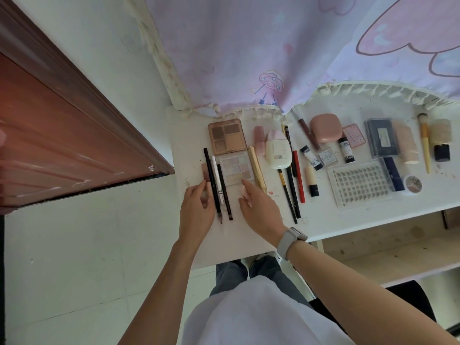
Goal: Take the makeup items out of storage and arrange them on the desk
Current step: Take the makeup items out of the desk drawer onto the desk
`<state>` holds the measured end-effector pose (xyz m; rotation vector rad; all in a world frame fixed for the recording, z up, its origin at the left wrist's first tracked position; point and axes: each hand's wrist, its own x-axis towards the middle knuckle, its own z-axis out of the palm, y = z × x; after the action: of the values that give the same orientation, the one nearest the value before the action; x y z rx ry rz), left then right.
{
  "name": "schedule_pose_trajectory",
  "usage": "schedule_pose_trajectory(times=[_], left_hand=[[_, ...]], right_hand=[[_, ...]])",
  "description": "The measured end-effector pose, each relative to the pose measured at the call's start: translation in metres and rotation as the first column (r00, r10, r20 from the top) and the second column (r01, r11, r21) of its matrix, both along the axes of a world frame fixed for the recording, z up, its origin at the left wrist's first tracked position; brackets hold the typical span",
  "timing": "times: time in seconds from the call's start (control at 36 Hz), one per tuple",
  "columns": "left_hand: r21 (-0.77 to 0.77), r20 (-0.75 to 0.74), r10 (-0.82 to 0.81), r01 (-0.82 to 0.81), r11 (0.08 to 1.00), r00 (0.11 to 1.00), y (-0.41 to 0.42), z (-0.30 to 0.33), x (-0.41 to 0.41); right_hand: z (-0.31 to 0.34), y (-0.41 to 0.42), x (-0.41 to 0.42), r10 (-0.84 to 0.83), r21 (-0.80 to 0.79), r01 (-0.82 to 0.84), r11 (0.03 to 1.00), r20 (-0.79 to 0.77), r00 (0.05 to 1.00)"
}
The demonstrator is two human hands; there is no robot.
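Note:
Many makeup items lie in rows on the white desk (239, 235). My left hand (196, 212) pinches the near end of a small mauve tube (204, 171) at the desk's left edge, beside a black pencil (211, 180), a silver pen (217, 178) and a dark pencil (224, 192). My right hand (258, 207) hovers with its fingers apart, fingertips at the near edge of a pale eyeshadow palette (236, 168). A brown eyeshadow palette (226, 136) lies just behind it. A gold tube (256, 168) lies right of the pale palette.
Further right lie a white bottle (277, 150), a red pencil (298, 175), a pink compact (323, 127), a clear lash tray (361, 184), a dark blue box (382, 139) and a brush (424, 143). A lilac curtain (249, 58) hangs behind. A brown door (62, 145) stands left.

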<state>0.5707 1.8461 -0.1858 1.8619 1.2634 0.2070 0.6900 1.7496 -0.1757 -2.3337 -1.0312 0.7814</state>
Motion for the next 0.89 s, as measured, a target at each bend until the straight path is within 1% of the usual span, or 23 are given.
schedule_pose_trajectory(times=[0.08,0.14,0.22,0.28,0.33,0.39,0.53,0.58,0.78,0.83,0.89], left_hand=[[0.02,-0.019,-0.018,0.018,1.0,1.0,-0.005,0.001,0.001],[0.067,-0.097,-0.041,0.047,0.997,0.994,-0.009,0.001,0.002],[0.101,-0.24,-0.047,0.073,0.992,0.97,-0.016,0.002,0.001],[0.097,-0.259,-0.055,0.083,0.992,0.964,-0.019,0.003,0.0],[0.095,-0.242,-0.077,0.103,0.99,0.967,-0.02,0.004,-0.002],[0.098,-0.213,-0.093,0.116,0.988,0.973,-0.022,0.005,-0.003],[0.098,-0.153,-0.131,0.147,0.984,0.98,-0.021,0.004,-0.006],[0.092,-0.143,-0.146,0.16,0.983,0.979,-0.02,0.006,-0.005],[0.111,-0.151,-0.088,0.106,0.988,0.985,-0.032,0.02,0.005],[0.131,-0.135,-0.095,0.113,0.985,0.986,-0.039,0.026,0.015],[0.153,-0.084,-0.103,0.115,0.981,0.991,-0.046,0.031,0.023]], right_hand=[[-0.002,-0.007,-0.003,0.059,-0.019,-0.058,0.998,0.032,0.998],[-0.005,-0.009,-0.007,0.071,-0.023,-0.07,0.997,0.06,0.996],[-0.005,-0.007,-0.012,0.036,-0.007,-0.036,0.999,0.058,0.998],[-0.004,-0.004,-0.014,-0.01,0.028,0.009,1.0,0.017,1.0],[-0.002,-0.002,-0.015,-0.022,0.076,0.023,0.997,-0.011,1.0],[0.0,-0.002,-0.017,0.013,0.109,-0.011,0.994,-0.014,1.0],[0.0,-0.013,-0.017,0.104,0.132,-0.092,0.987,-0.094,0.99],[0.0,-0.018,-0.015,0.11,0.136,-0.094,0.986,-0.114,0.987],[0.006,-0.046,-0.004,0.021,0.157,0.007,0.988,-0.177,0.984],[0.007,-0.063,0.004,-0.043,0.163,0.075,0.984,-0.191,0.981],[0.007,-0.078,0.011,-0.104,0.159,0.136,0.978,-0.197,0.975]])
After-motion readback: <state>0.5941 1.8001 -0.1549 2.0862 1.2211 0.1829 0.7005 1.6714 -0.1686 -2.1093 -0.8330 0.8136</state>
